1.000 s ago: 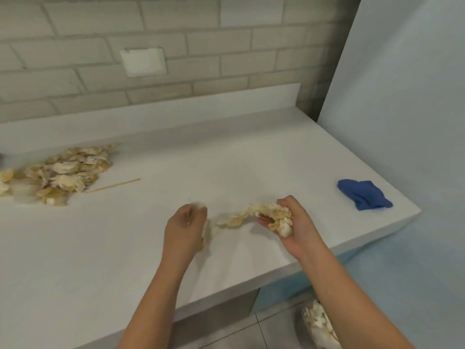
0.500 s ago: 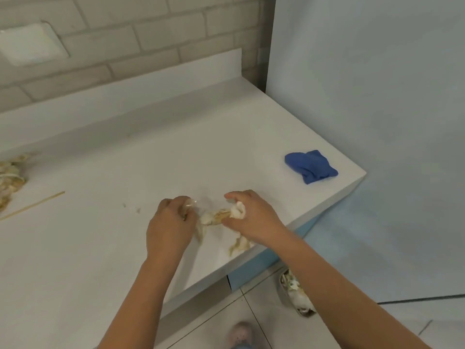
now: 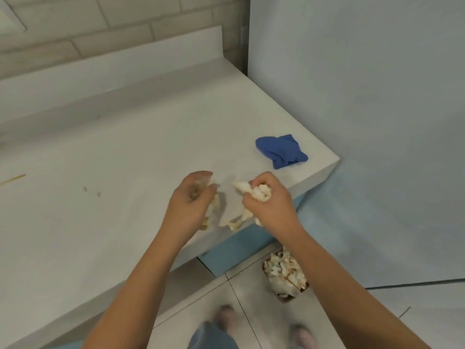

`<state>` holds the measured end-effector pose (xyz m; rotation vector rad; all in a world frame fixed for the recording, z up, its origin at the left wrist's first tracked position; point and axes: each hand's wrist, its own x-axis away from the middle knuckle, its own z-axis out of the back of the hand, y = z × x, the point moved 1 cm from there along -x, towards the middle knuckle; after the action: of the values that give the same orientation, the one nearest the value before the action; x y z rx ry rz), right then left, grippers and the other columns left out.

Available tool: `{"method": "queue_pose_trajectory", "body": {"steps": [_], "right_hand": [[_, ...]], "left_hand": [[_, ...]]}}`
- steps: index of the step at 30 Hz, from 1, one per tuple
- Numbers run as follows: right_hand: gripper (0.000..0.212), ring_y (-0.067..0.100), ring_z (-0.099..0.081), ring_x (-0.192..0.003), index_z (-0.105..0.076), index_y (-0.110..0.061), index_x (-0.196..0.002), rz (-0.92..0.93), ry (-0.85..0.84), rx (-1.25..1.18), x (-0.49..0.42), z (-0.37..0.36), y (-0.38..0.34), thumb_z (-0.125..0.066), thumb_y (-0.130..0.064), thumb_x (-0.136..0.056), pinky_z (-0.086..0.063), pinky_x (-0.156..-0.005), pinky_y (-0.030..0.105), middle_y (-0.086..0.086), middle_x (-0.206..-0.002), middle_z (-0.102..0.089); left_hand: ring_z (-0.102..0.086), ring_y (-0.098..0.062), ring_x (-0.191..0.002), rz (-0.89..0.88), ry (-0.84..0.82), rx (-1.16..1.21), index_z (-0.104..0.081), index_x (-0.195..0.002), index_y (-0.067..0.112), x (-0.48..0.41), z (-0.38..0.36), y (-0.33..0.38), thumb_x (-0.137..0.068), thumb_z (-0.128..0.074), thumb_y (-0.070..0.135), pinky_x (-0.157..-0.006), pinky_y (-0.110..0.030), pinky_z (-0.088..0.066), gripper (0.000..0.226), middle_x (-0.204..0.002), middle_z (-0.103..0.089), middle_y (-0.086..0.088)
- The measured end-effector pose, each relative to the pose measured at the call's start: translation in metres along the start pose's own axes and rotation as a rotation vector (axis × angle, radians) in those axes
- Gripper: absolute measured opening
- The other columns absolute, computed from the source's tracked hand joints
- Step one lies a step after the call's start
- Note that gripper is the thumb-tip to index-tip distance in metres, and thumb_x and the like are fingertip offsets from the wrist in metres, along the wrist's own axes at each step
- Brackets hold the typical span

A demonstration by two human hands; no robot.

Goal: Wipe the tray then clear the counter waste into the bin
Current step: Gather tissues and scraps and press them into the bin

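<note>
1. Near the middle of the frame, two bare hands hold pale, papery waste (image 3: 259, 195) over the front edge of the white bench (image 3: 100, 152).
2. Left hand (image 3: 192, 205): its grip is closed, with the fingers curled round a bunch of scraps. Some hang below the palm and touch the bench.
3. Right hand (image 3: 270, 206): its grip is closed too, with the fingers bunched round a white-and-tan wad. One end pokes out toward the left hand.
4. A thin strand of the waste trails from under the right hand and lies on the bench edge, between the two hands.
5. The hands are near each other but apart.
6. At lower right, the bin (image 3: 285, 275) stands on the floor (image 3: 251, 293) just below the bench's right corner. It is heaped with similar pale scraps, and the right forearm crosses in front of part of it.
7. Right of centre, a crumpled blue cloth (image 3: 281, 151) lies on the bench near that corner, beyond the right hand and apart from it.
8. Left of centre, a few small crumbs (image 3: 91, 191) dot the bench. At the far left edge, a thin tan stick (image 3: 12, 178) lies cut off by the frame.
9. Upper left, a brick wall (image 3: 100, 28) rises behind the bench's raised back edge. A pale blue panel (image 3: 364, 96) fills the right side.
10. Along the bottom edge, blurred shoes (image 3: 225, 316) stand on the tiled floor.
</note>
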<state>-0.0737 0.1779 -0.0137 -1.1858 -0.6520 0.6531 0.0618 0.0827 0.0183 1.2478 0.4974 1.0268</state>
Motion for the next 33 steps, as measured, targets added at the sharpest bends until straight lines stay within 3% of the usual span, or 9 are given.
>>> {"method": "queue_pose_trajectory", "body": {"steps": [5,10,16,18,20,24,28,30,33], "right_hand": [[0.047,0.009,-0.067,-0.086,-0.067,-0.033,-0.102,-0.003,-0.015,-0.197,0.033,0.09,0.038,-0.058,0.008,-0.082,-0.051,-0.069,0.017,-0.006,-0.099,-0.07],[0.035,0.006,-0.064,-0.069,-0.074,-0.03,-0.084,-0.211,-0.033,-0.069,0.035,0.148,0.135,-0.06,0.002,-0.081,-0.048,-0.063,0.018,-0.007,-0.075,-0.072],[0.023,0.02,-0.067,-0.098,-0.067,-0.032,-0.099,-0.432,-0.017,-0.004,0.011,0.142,0.332,-0.064,-0.012,-0.088,-0.054,-0.086,0.033,0.001,-0.103,-0.072],[0.036,0.014,-0.058,-0.109,-0.055,-0.033,-0.117,-0.435,-0.052,0.074,-0.001,0.128,0.397,-0.059,-0.01,-0.089,-0.045,-0.091,0.025,-0.011,-0.111,-0.062],[0.047,0.008,-0.05,-0.11,-0.046,-0.027,-0.132,-0.429,-0.079,0.166,-0.015,0.111,0.458,-0.056,-0.01,-0.09,-0.037,-0.089,0.018,-0.013,-0.113,-0.052],[0.027,0.016,-0.059,-0.102,-0.06,-0.023,-0.116,-0.354,-0.127,0.472,-0.039,0.08,0.572,-0.06,-0.027,-0.089,-0.037,-0.069,0.009,-0.008,-0.102,-0.06],[0.05,0.029,-0.047,-0.117,-0.053,-0.022,-0.13,-0.16,-0.025,0.679,-0.054,0.06,0.644,-0.063,-0.04,-0.085,-0.039,-0.1,0.035,0.01,-0.125,-0.048],[0.069,0.029,-0.025,-0.139,-0.032,-0.024,-0.146,-0.097,-0.049,0.832,-0.053,0.053,0.663,-0.039,-0.06,-0.087,-0.02,-0.115,0.043,0.011,-0.15,-0.026],[0.067,0.02,0.005,-0.147,-0.006,-0.021,-0.153,0.021,-0.083,0.855,-0.041,0.052,0.677,-0.012,-0.046,-0.09,0.002,-0.119,0.047,0.006,-0.159,0.006]], "left_hand": [[-0.066,-0.016,-0.078,0.093,-0.243,0.216,-0.065,-0.105,0.028,0.042,-0.087,0.003,-0.09,-0.06,0.024,-0.055,-0.024,-0.05,0.017,-0.097,-0.07,-0.004],[-0.062,-0.028,-0.106,0.423,-0.198,0.356,-0.063,-0.111,0.029,0.058,-0.184,-0.083,-0.083,-0.068,0.035,-0.087,-0.046,-0.052,0.029,-0.117,-0.065,-0.007],[-0.07,-0.026,-0.084,0.672,-0.053,0.438,-0.062,-0.108,0.012,0.025,-0.278,-0.241,-0.089,-0.062,0.023,-0.063,-0.033,-0.057,0.022,-0.095,-0.073,-0.008],[-0.067,-0.022,-0.082,0.685,0.032,0.359,-0.06,-0.106,0.01,0.005,-0.304,-0.301,-0.089,-0.06,0.023,-0.06,-0.028,-0.052,0.022,-0.092,-0.07,-0.006],[-0.063,-0.019,-0.083,0.658,0.1,0.277,-0.058,-0.102,0.011,-0.017,-0.331,-0.356,-0.09,-0.059,0.021,-0.067,-0.032,-0.053,0.016,-0.09,-0.065,-0.002],[-0.056,-0.028,-0.086,0.442,0.118,-0.043,-0.055,-0.103,0.007,-0.055,-0.384,-0.455,-0.091,-0.056,0.026,-0.074,-0.033,-0.047,0.022,-0.097,-0.059,-0.014],[-0.043,-0.022,-0.108,0.141,-0.013,-0.478,-0.046,-0.131,0.025,-0.076,-0.423,-0.523,-0.085,-0.044,0.063,-0.1,-0.037,-0.037,0.059,-0.116,-0.041,-0.007],[-0.03,-0.025,-0.125,0.01,-0.11,-0.773,-0.031,-0.142,0.029,-0.075,-0.434,-0.543,-0.074,-0.015,0.085,-0.111,-0.042,-0.021,0.089,-0.13,-0.035,-0.007],[-0.007,-0.022,-0.142,-0.09,-0.134,-0.709,-0.015,-0.15,0.026,-0.069,-0.437,-0.558,-0.081,0.002,0.074,-0.117,-0.044,0.0,0.086,-0.154,-0.015,-0.008]]}}
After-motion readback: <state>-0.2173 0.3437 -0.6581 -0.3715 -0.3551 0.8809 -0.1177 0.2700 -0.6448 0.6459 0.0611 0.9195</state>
